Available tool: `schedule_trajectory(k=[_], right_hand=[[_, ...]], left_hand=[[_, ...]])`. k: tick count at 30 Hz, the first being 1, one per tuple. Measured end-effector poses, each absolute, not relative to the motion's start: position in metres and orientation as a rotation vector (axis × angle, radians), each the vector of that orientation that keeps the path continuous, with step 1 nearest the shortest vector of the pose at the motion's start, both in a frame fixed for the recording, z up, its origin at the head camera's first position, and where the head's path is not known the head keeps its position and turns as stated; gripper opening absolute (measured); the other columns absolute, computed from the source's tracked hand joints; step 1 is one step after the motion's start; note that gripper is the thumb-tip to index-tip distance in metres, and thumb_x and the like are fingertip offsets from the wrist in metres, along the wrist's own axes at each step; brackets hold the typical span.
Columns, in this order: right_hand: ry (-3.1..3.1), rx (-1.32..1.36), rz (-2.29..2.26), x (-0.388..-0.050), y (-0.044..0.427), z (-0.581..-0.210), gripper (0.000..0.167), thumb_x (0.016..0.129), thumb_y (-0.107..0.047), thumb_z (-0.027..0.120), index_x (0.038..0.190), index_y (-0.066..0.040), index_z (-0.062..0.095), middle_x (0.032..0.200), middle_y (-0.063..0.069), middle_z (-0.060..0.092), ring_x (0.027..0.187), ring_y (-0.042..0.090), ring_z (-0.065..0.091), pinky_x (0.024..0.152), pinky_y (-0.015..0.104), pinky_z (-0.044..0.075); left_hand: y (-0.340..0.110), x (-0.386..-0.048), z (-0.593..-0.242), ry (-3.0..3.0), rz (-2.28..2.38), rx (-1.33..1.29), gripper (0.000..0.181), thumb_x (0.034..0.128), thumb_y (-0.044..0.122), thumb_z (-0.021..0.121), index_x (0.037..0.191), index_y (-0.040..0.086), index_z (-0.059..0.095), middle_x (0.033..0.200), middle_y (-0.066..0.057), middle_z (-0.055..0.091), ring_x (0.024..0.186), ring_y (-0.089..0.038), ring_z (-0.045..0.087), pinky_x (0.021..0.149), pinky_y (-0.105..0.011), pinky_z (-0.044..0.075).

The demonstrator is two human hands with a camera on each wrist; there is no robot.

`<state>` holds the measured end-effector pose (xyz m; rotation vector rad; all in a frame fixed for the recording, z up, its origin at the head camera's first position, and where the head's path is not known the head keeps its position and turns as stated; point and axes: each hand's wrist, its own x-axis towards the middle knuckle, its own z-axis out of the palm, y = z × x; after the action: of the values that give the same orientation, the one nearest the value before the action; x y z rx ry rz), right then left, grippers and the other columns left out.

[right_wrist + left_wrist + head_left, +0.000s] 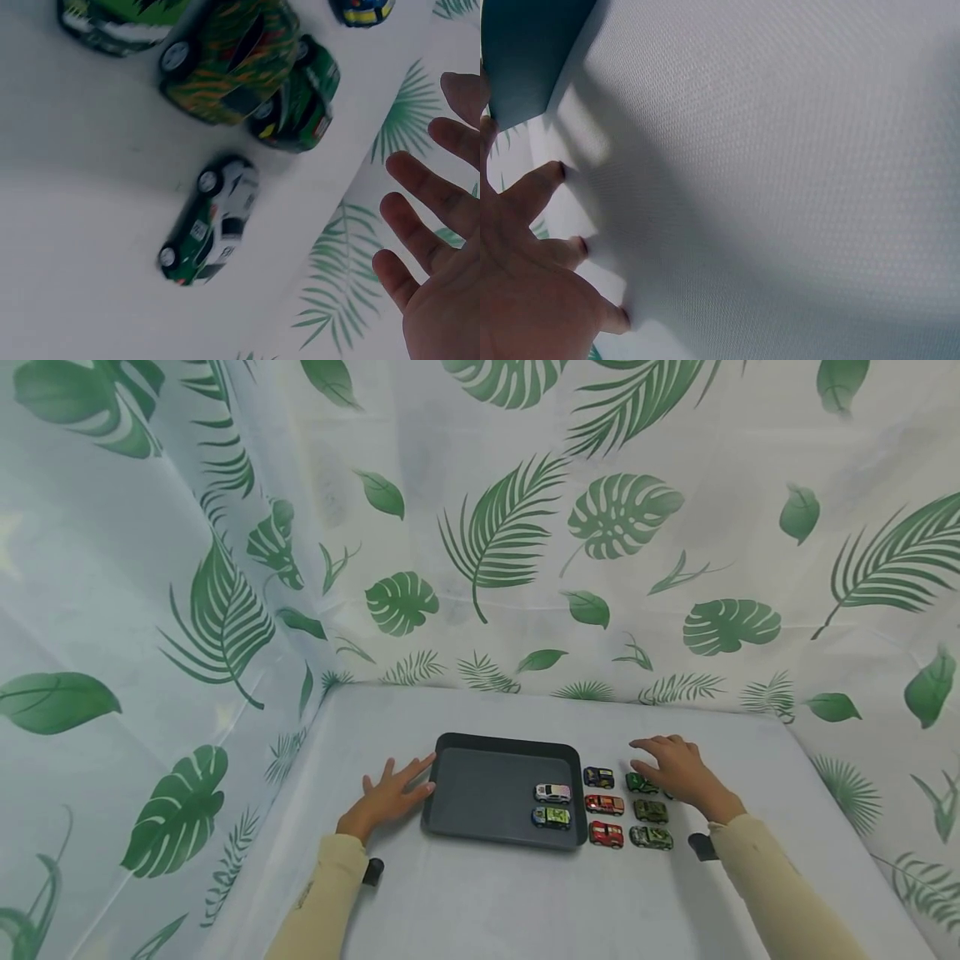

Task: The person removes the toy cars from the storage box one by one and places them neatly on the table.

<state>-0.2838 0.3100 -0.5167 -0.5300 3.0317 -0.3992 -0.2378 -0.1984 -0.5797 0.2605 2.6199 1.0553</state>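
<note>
My left hand (pixel 387 800) spreads its fingers at the left rim of a dark grey tray (pixel 480 793); in the left wrist view, fingertips touch the tray's teal-looking wall (pixel 525 60). Inside the tray, at its right, sit a white toy car (pixel 552 793) and a blue-and-lime toy car (pixel 551 817). My right hand (pixel 684 774) hovers over the toy cars right of the tray, fingers loosely bent and holding nothing. Nearest it are a green toy car (pixel 641 782) and a green-and-white toy car (pixel 214 221), mostly hidden by the hand in the head view.
Other toy cars stand in rough rows: a dark blue one (pixel 598 777), an orange-red one (pixel 603 804), a red one (pixel 606 834), a camouflage one (pixel 650 811) and a pale green one (pixel 651 837). Leaf-printed curtains (pixel 525 568) border the white table (pixel 510 902).
</note>
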Motion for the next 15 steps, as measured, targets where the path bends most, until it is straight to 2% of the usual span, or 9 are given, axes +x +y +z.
schedule_trajectory(k=[15], right_hand=[[3.035,-0.724,-0.399,-0.294,0.267,-0.512,0.038,0.103,-0.021,0.075,0.136,-0.001,0.071,0.132,0.024,0.07,0.125,0.05,0.057,0.102,0.072,0.038]], left_hand=[[-0.2,-0.239,-0.583,2.612,1.052,0.263,0.065,0.1118,0.047,0.056,0.17,0.03,0.034,0.175,-0.013,0.027,0.161,-0.049,-0.008,0.115,-0.08,-0.015]])
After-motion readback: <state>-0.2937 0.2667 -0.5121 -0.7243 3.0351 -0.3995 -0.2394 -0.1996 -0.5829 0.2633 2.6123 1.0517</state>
